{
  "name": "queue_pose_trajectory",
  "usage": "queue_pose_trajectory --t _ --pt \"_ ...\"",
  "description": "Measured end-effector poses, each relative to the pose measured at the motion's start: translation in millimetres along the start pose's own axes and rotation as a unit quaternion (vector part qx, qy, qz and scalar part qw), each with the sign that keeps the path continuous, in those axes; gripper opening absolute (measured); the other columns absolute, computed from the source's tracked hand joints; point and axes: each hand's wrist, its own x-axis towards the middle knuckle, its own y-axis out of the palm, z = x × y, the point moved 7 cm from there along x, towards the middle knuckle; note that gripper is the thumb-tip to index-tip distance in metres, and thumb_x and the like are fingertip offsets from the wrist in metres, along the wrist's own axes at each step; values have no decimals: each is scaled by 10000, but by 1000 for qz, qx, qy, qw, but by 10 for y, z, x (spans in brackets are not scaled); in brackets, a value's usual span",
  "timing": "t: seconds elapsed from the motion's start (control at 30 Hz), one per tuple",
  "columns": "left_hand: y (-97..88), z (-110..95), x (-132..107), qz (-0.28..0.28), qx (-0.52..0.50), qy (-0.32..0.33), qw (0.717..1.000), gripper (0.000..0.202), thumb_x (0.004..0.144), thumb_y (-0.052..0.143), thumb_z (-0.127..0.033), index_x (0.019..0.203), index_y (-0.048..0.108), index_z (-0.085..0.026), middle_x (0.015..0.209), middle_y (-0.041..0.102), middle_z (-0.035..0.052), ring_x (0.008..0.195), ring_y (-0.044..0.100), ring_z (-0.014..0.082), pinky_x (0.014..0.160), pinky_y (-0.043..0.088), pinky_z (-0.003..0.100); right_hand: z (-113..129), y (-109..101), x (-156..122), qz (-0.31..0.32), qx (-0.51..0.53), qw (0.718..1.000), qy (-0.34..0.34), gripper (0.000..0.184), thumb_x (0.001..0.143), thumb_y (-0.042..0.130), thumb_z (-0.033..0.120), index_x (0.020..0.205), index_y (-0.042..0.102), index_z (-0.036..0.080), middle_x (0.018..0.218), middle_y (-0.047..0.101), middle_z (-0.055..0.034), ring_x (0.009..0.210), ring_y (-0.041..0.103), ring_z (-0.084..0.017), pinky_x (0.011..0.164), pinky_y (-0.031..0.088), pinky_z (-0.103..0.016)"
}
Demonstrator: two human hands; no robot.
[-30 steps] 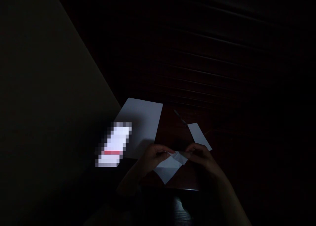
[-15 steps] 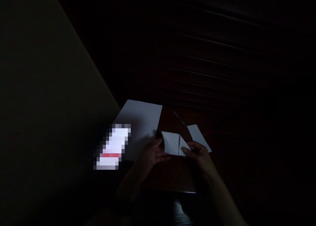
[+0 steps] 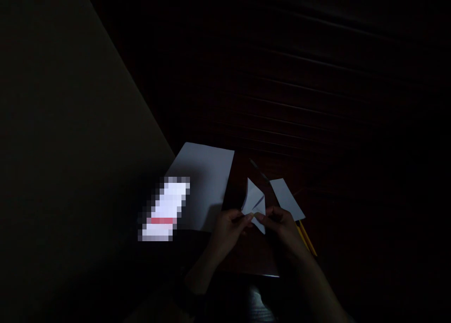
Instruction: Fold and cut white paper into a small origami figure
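A small folded white paper (image 3: 254, 197) is held up over the dark table, with creases and a pointed corner at its top. My left hand (image 3: 229, 226) is closed on its lower left edge, thumb in front. From the other side my right hand (image 3: 283, 226) pinches the same paper, and the two thumbs almost meet at its lower middle. Fingers hide part of the bottom edge. Just past my right hand lies a white paper strip (image 3: 287, 199).
To the left a large white sheet (image 3: 207, 172) lies on the table (image 3: 246, 262). A bright blurred-out screen (image 3: 165, 210) overlaps it. A pen (image 3: 260, 169) lies behind the folded paper. Yellow sticks (image 3: 307, 238) poke out below the strip. A pale wall (image 3: 70, 125) rises at left.
The folded paper has turned so a corner points up. My left hand has moved in from beside it and closed on it. The yellow sticks have come into sight by my right wrist.
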Motion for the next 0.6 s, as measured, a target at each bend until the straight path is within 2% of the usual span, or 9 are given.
queue_pose_trajectory --t 0.2,0.47,0.6 --pt "42 5 -16 47 9 -2 999 348 778 513 -457 679 620 -142 645 664 45 519 598 143 450 452 218 84 -31 -8 9 -16 1000 0 211 762 622 346 853 657 160 820 674 -65 735 597 -206 676 435 -308" --pt "54 -9 -11 59 20 3 998 356 792 481 -458 689 612 -144 664 657 44 545 595 145 456 449 215 104 -68 4 4 -70 998 -2 211 749 630 360 749 657 151 783 663 -49 730 582 -195 663 419 -286" --pt "24 -42 -19 47 41 9 998 371 802 459 -467 693 612 -147 650 655 39 523 574 134 435 409 199 97 -95 0 -11 -85 996 1 258 710 655 391 615 618 154 610 601 0 582 527 -141 557 378 -248"
